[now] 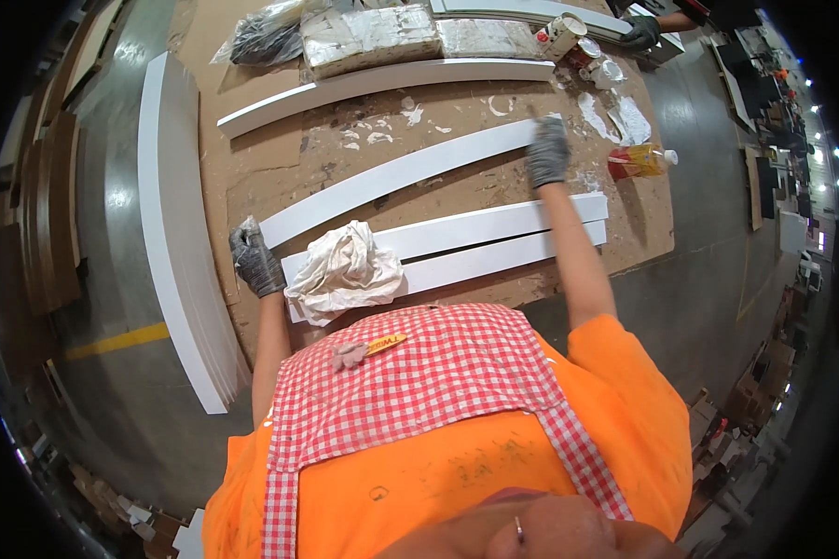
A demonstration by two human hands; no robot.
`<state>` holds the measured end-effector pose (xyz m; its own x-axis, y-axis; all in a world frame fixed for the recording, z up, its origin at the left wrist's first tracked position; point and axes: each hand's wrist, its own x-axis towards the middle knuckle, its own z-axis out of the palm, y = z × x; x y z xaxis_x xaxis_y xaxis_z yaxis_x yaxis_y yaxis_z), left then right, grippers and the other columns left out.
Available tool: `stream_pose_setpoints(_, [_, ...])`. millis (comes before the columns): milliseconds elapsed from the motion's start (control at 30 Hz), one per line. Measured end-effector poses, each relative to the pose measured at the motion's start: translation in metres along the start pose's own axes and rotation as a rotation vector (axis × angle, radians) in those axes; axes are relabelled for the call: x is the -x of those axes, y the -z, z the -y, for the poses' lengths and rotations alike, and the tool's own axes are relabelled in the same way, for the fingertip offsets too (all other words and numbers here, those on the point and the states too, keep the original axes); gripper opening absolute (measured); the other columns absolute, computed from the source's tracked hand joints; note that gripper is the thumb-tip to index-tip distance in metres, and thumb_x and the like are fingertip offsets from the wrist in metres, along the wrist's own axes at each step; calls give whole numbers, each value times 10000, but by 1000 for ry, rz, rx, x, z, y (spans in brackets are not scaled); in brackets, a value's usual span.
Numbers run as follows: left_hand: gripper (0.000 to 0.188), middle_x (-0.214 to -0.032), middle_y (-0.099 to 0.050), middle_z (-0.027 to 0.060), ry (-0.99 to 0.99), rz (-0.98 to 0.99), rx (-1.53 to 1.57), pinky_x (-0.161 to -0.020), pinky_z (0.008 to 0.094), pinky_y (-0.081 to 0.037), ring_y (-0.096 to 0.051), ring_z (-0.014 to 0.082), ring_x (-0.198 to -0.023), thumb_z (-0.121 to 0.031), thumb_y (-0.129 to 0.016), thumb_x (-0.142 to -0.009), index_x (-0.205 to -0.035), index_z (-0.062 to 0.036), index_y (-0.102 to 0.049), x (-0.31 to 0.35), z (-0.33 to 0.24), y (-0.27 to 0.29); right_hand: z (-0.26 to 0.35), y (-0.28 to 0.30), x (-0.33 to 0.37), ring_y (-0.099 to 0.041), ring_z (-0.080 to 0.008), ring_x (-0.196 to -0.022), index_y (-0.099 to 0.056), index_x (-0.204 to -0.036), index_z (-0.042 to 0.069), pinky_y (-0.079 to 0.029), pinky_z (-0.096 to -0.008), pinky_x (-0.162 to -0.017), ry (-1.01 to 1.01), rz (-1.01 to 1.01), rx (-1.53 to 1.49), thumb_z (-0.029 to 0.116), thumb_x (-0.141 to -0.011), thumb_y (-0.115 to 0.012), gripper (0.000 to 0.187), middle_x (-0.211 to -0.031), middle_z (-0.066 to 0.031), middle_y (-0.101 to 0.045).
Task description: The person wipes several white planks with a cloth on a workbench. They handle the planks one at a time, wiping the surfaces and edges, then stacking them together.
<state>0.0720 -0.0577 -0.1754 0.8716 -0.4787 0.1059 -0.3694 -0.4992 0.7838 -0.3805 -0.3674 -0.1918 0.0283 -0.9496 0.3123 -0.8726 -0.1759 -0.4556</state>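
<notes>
A long white strip of board lies at a slant across the cardboard-covered table. My left hand, in a grey glove, is closed around its left end. At the other end my right hand, gloved too and slightly blurred, grips the strip. Two more white strips lie side by side, nearer to me. A crumpled white cloth rests on their left part, beside my left hand. Farther off, another white strip lies apart from the held one.
Paper-wrapped bundles and a plastic bag stand at the back. Small cans and a bottle of amber liquid are at the right. White boards stand stacked along the left edge. Another person's gloved hand touches boards at the far right.
</notes>
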Motion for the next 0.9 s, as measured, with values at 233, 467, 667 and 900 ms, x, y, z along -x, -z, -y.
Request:
stream_pose_setpoints(233, [310, -889, -611, 93, 23, 1, -27, -781, 340, -454, -565, 211, -817, -325, -557, -929, -973, -20, -589, 1, -3, -1, -2, 45, -23, -582, -336, -892, -632, -922, 33, -454, -411, -845, 211, -31, 118, 157, -837, -594, 155, -929, -163, -611])
stream_pose_setpoints(467, [286, -866, -611, 68, -53, -35, 76, -768, 314, -454, -555, 176, -801, -294, -590, -917, -954, -11, -592, -1, 11, -4, 7, -1, -2, -579, -366, -942, -631, -929, 20, -455, -423, -870, 279, -6, 67, 134, -836, -561, 163, -955, -187, -622])
stream_pose_setpoints(667, [303, -875, -623, 78, 2, 0, 25, -767, 317, -455, -561, 177, -807, -312, -581, -918, -977, -16, -610, -3, 2, -3, -34, 28, -49, -591, -355, -898, -632, -929, 33, -459, -415, -826, 52, -6, 106, 174, -836, -586, 175, -929, -187, -616])
stream_pose_setpoints(900, [292, -846, -607, 68, -73, -42, 63, -755, 311, -452, -540, 169, -776, -290, -586, -920, -939, 1, -601, 1, -5, 0, -38, 12, -35, -583, -372, -885, -630, -925, 16, -458, -453, -808, 172, 38, 227, 132, -857, -521, 173, -896, -199, -617])
